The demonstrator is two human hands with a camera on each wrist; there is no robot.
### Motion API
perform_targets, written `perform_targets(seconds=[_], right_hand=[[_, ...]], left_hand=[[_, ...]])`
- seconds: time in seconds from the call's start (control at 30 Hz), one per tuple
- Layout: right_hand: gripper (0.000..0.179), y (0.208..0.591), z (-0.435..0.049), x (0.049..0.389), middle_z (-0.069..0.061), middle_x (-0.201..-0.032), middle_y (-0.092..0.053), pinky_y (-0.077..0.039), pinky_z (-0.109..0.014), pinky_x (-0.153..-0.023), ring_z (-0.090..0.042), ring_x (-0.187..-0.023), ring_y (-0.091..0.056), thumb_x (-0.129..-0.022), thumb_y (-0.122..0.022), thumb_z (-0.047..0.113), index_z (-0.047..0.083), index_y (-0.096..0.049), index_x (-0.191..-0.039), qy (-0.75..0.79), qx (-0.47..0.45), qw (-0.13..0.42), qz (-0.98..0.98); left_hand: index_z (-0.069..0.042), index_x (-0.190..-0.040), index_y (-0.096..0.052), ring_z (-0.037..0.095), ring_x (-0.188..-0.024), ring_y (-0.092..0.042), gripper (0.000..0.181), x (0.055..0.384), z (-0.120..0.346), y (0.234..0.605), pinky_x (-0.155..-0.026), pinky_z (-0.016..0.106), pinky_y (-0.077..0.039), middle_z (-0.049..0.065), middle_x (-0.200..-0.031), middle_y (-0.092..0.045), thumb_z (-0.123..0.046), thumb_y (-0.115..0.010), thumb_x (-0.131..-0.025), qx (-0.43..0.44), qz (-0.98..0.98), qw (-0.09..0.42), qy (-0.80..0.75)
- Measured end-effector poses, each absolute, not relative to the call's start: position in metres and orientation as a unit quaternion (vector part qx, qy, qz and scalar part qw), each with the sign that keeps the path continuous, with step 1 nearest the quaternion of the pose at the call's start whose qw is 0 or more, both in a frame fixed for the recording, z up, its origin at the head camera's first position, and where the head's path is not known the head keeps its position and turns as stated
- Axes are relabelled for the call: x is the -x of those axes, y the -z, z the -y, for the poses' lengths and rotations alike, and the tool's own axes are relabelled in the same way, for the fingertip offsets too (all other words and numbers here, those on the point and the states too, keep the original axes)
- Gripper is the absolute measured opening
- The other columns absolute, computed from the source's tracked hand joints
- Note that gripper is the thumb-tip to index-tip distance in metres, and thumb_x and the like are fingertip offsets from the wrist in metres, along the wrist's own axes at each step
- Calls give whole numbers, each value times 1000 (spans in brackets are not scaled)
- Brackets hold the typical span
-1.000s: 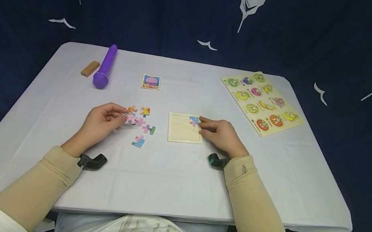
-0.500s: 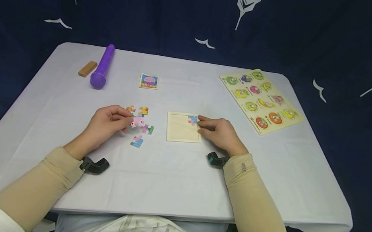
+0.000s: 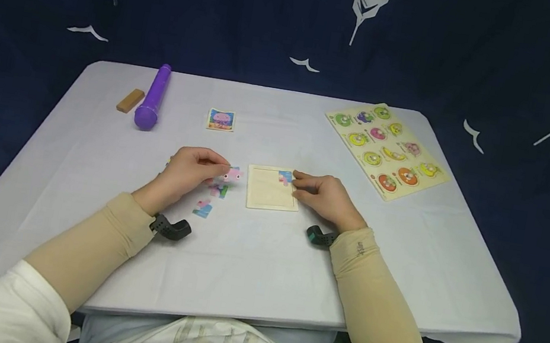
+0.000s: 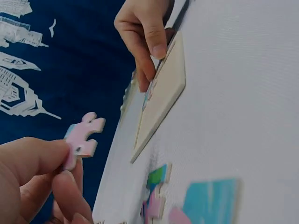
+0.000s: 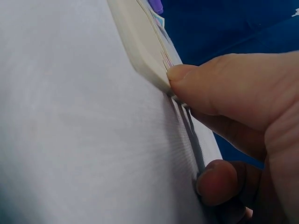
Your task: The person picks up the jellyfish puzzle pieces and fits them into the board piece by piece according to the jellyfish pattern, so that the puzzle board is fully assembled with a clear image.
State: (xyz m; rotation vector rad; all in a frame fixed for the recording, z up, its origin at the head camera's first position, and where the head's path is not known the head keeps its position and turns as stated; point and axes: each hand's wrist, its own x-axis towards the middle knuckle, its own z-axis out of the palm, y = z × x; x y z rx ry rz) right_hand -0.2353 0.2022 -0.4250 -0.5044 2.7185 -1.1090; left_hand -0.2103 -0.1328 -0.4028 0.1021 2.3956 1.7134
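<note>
My left hand pinches a pink jigsaw piece with printed eyes between thumb and fingers, raised off the table left of the wooden puzzle tray. One blue and pink piece lies in the tray's upper right corner. My right hand holds the tray by its right edge, with the thumb on the rim. Below the left hand lie a pink and green piece and a blue and pink piece. Other loose pieces are mostly hidden behind the left hand.
A small octopus picture card lies behind the loose pieces. Farther left are a purple microphone-shaped thing and a small wooden block. A fruit puzzle board lies at the back right of the white-covered table.
My left hand has lifted the pink piece from the pile and carried it right, toward the tray. The right hand stays at the tray's edge.
</note>
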Motion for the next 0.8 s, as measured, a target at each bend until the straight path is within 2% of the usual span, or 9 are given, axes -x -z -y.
perform_targets(seconds=[0.3,0.6,0.8], right_hand=[[31,424,-203,236,3,-146,-60,-39,-43,-117,-23,-142,-50,-95,-75,23,11,-75,-124,368,158,92,-912],[30,425,-204,237,1,-147,-60,-37,-43,-119,-24,-142,-50,-95,-75,23,12,-75,-123,371,171,87,-908],[30,425,-204,236,1,-146,-60,-37,-42,-119,-22,-142,-50,-95,-76,22,12,-76,-122,376,171,84,-907]], left_hand=[[-12,-104,-76,16,-67,-55,17,237,95,405,-62,29,-47,6,-83,-69,-27,-73,-95,-62,-851,119,-508],[-11,-102,-75,15,-71,-59,15,255,61,399,-65,28,-48,5,-92,-70,-24,-70,-97,-80,-872,129,-465],[-9,-100,-74,13,-66,-59,14,262,47,400,-63,26,-45,5,-86,-68,-22,-70,-97,-71,-879,142,-449]])
